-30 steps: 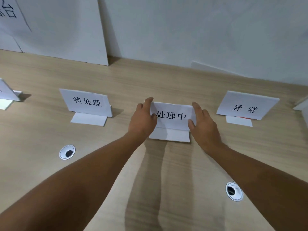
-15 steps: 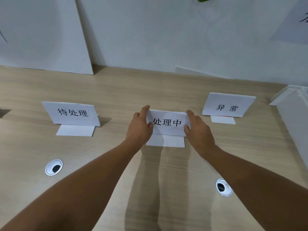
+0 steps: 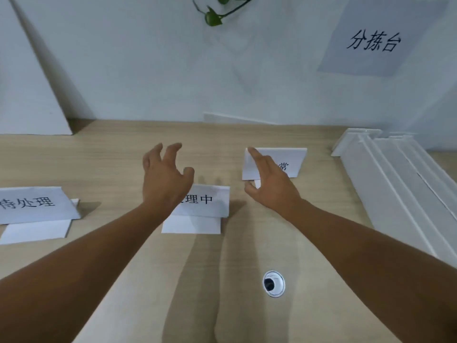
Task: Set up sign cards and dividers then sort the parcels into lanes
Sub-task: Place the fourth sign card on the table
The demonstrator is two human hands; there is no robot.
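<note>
- Wooden table (image 3: 123,154) bears the left sign card (image 3: 37,204), standing at nine o'clock.
- Left hand (image 3: 165,177) hovers with fingers spread and loosely bent, holding nothing, above the middle sign card (image 3: 207,201) near the centre.
- Right hand (image 3: 272,186) is spread wide and empty, in front of the right sign card (image 3: 294,158) at one o'clock; whether it touches is unclear.
- White dividers (image 3: 395,184) lie stacked at three o'clock.

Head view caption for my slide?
Open left hand and right hand hover by three folded white paper sign cards on a wooden table; white divider boards lie at right.
</note>
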